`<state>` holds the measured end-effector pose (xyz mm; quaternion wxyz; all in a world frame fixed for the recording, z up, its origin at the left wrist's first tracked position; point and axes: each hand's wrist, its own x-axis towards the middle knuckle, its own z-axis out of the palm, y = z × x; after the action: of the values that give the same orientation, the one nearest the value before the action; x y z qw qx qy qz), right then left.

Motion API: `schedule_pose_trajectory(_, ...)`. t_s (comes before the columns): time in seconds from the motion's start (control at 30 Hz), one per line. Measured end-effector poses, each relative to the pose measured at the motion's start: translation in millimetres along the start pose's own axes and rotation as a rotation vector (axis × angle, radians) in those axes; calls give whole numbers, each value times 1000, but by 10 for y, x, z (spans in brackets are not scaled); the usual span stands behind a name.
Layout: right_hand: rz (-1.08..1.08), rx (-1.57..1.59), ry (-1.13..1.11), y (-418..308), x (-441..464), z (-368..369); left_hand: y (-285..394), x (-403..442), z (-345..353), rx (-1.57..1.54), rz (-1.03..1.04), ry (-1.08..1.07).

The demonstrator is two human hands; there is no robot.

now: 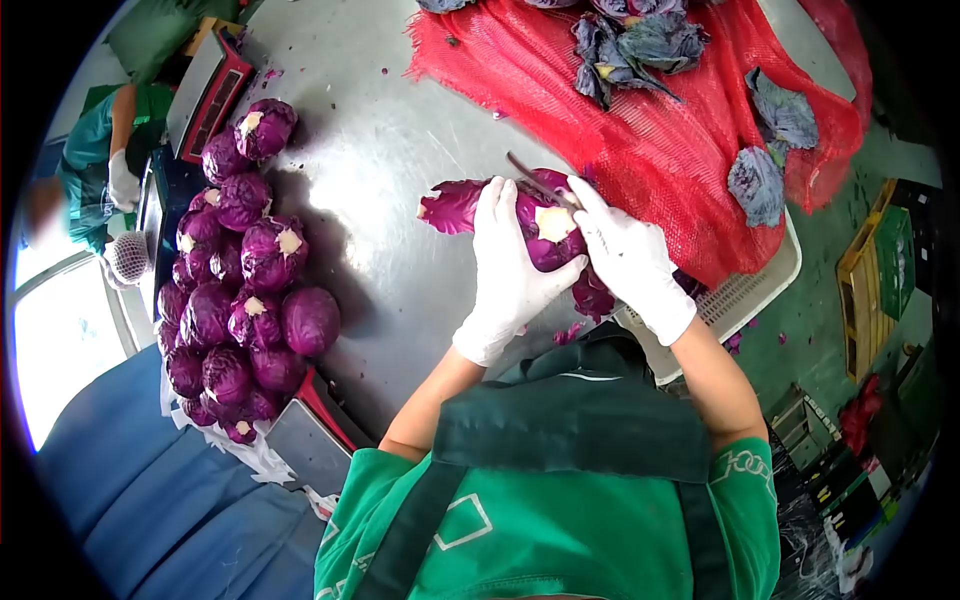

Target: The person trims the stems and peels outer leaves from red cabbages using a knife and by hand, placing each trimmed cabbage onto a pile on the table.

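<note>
Between my two white-gloved hands sits a purple cabbage [550,235], its pale cut stem facing up. My left hand [510,262] is closed around its left side, where a loose purple leaf [452,207] sticks out. On the right side, my right hand [628,255] grips the cabbage near its top, its fingers by the stem. A thin dark tool or stalk [527,172] shows just above the cabbage; which of these it is I cannot tell. Loose purple leaf pieces [592,297] hang or lie below my right hand.
Several purple cabbages [207,314] are piled on the left of the metal table [385,120]. A red mesh sack [640,150] with dark outer leaves [757,187] lies at right, above a white crate [785,270]. Scales [205,95] and a co-worker's gloved hand [124,182] are upper left.
</note>
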<state>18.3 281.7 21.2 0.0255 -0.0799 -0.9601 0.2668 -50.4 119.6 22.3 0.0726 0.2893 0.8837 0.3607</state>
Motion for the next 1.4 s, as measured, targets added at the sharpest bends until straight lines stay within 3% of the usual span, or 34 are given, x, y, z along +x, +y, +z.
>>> schedule_pose_trajectory(0.17,68,254,168,116,57,121,-5,-15,-9,-12,-6,-16)
schedule_pose_trajectory(0.2,248,244,97,131,109,22,-14,-30,-11,-15,16,-10)
schedule_pose_trajectory(0.23,236,328,277,373,181,115,-33,-86,-14,-17,38,-6)
schedule_pose_trajectory(0.27,357,393,160,752,221,305,-57,-142,-13,-21,84,5)
schedule_pose_trajectory(0.33,473,455,53,832,331,249,-109,-178,-68,-44,152,-10)
schedule_pose_trajectory(0.4,802,918,-48,696,389,87,-98,-211,-138,-7,77,-52)
schedule_pose_trajectory(0.43,688,837,48,505,378,-33,-78,-208,-198,25,5,-96)
schedule_pose_trajectory(0.57,127,151,-14,74,179,-226,-104,-118,-261,-83,-3,-194)
schedule_pose_trajectory(0.7,307,182,-413,-127,332,-617,-78,-46,-284,-119,32,-251)
schedule_pose_trajectory(0.77,216,129,-462,-240,345,-654,-85,-26,-253,-107,86,-236)
schedule_pose_trajectory(0.8,134,90,-318,-199,270,-462,-102,-31,-221,-100,117,-231)
schedule_pose_trajectory(0.9,60,252,-175,-40,295,-271,-104,10,-271,-89,136,-237)
schedule_pose_trajectory(0.97,47,225,-168,-101,318,-347,-100,31,-309,-117,187,-292)
schedule_pose_trajectory(1.03,-82,45,15,59,389,-219,-101,-14,-308,-125,203,-299)
schedule_pose_trajectory(1.1,40,-164,43,354,562,-84,-122,-70,-308,-70,168,-295)
schedule_pose_trajectory(1.17,223,-43,115,880,643,73,-170,-147,-295,-76,191,-284)
schedule_pose_trajectory(1.3,265,374,214,105,294,-320,-194,-218,-266,-69,-40,-132)
schedule_pose_trajectory(1.37,67,239,179,-154,73,-196,-188,-196,-225,-87,-60,-93)
schedule_pose_trajectory(1.4,92,280,128,-186,-7,-107,-159,-176,-223,-90,-56,-99)
